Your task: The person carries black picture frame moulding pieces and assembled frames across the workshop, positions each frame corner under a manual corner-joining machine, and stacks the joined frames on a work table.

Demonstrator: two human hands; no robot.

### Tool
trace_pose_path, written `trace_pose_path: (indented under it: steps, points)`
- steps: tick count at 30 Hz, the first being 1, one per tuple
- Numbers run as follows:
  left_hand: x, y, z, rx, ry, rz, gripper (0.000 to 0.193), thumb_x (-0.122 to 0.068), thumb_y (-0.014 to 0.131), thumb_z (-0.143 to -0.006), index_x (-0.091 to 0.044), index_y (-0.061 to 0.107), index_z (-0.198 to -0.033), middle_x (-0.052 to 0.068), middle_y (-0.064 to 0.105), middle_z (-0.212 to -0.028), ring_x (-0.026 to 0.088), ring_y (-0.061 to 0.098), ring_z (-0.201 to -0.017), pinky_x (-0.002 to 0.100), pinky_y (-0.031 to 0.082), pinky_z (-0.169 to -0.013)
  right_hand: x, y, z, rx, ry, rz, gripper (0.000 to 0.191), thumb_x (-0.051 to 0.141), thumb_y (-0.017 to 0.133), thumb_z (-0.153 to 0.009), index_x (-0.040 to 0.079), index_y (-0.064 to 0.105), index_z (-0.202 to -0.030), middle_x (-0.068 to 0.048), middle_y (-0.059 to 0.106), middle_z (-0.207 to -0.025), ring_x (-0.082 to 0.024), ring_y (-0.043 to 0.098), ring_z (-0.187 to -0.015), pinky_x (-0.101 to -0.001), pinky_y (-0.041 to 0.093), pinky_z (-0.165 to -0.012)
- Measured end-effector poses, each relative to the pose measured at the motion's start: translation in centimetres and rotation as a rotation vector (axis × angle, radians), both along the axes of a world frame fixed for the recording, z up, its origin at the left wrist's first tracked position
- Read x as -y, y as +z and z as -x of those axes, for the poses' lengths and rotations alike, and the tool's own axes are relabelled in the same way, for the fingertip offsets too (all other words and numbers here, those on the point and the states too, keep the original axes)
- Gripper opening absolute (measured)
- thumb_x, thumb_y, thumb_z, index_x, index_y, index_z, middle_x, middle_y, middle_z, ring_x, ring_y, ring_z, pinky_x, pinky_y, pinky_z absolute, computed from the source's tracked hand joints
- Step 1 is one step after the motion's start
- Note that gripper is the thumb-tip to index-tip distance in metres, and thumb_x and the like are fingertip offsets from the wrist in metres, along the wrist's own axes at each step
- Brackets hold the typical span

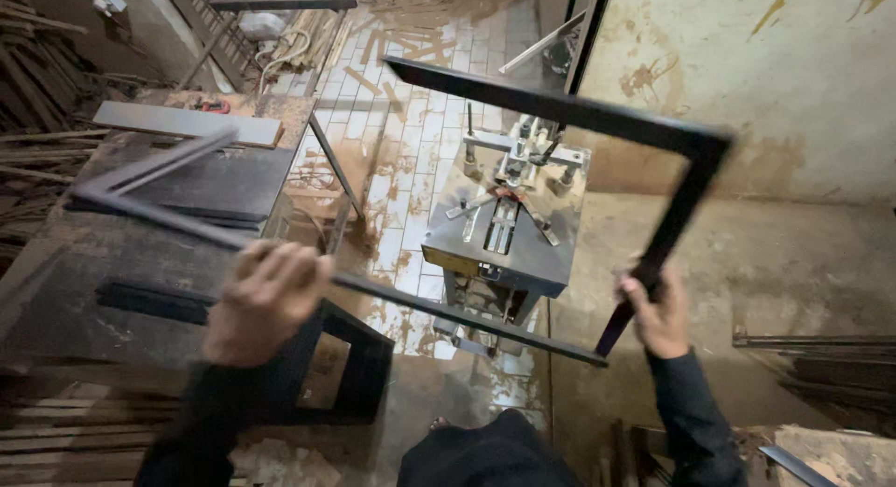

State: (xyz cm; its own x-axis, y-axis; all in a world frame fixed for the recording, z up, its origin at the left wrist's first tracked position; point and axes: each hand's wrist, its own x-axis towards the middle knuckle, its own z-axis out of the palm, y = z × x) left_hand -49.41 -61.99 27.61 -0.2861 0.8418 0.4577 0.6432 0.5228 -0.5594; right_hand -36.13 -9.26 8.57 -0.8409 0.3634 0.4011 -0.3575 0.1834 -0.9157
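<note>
Frame pieces of dark moulding fill both hands: the left hand [266, 300] is closed round one L-shaped piece [168, 207] whose long bar runs across toward the right, and the right hand [661, 312] grips the lower end of a second L-shaped piece [597, 114] held up in the air. Below and between them stands a metal joining machine [504, 235] on tiled floor [411, 142]. A workbench [103, 263] lies close on the left; a bare wall [793, 76] stands on the right.

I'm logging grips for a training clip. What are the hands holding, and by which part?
Each holds a dark L-shaped frame piece: the left hand grips the long bar of one, the right hand the lower leg of the other.
</note>
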Motion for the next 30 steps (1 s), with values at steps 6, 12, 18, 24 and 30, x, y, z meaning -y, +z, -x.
trace_pose_path:
  steps: [6, 12, 18, 24, 30]
  points:
    - [8.2, -0.9, -0.8, 0.271, 0.301, -0.178, 0.041, -0.013, 0.066, -0.093, -0.019, 0.068, -0.134, 0.001, 0.070, -0.114, 0.019, 0.066, -0.105, 0.041, 0.045, -0.098, 1.9, 4.4, 0.6, -0.177, -0.174, 0.092, 0.030, 0.002, 0.059, -0.112, 0.008, 0.042, -0.137, -0.012, 0.058, -0.087, -0.016, 0.052, -0.059, -0.0315, 0.047, -0.056]
    - [10.4, -6.9, 2.9, 0.372, 0.366, -0.357, 0.054, -0.025, 0.073, -0.093, -0.021, 0.062, -0.145, 0.002, 0.064, -0.094, 0.021, 0.062, -0.083, 0.041, 0.043, -0.079, 5.2, -1.2, 3.1, -0.197, -0.361, 0.494, 0.024, 0.012, 0.057, -0.116, 0.015, 0.040, -0.132, -0.013, 0.063, -0.096, -0.016, 0.047, -0.052, -0.0344, 0.045, -0.052]
    - [8.0, -16.0, 9.0, 0.660, 0.327, -0.368, 0.061, -0.035, 0.072, -0.089, -0.021, 0.058, -0.147, 0.010, 0.059, -0.081, 0.033, 0.057, -0.067, 0.044, 0.046, -0.064, 11.7, -11.5, 2.9, -0.010, -0.489, 0.805, 0.027, 0.014, 0.061, -0.109, 0.018, 0.042, -0.128, -0.014, 0.069, -0.102, -0.013, 0.048, -0.056, -0.0338, 0.047, -0.053]
    - [6.2, -25.4, 13.8, 1.011, 0.355, -0.313, 0.056, -0.044, 0.062, -0.095, -0.032, 0.053, -0.149, 0.012, 0.065, -0.087, 0.037, 0.065, -0.081, 0.048, 0.052, -0.069, 14.0, -15.8, 4.4, 0.179, -0.587, 0.945, 0.028, 0.014, 0.064, -0.104, 0.016, 0.046, -0.126, -0.016, 0.073, -0.099, -0.013, 0.051, -0.057, -0.0329, 0.048, -0.054]
    - [2.8, -31.7, 17.4, 1.178, 0.341, -0.376, 0.050, -0.042, 0.059, -0.098, -0.032, 0.055, -0.147, 0.013, 0.070, -0.096, 0.038, 0.067, -0.091, 0.048, 0.053, -0.075, 12.2, -15.3, 8.3, 0.261, -0.631, 0.880, 0.026, 0.010, 0.068, -0.103, 0.013, 0.051, -0.122, -0.015, 0.072, -0.098, -0.016, 0.056, -0.061, -0.0343, 0.051, -0.056]
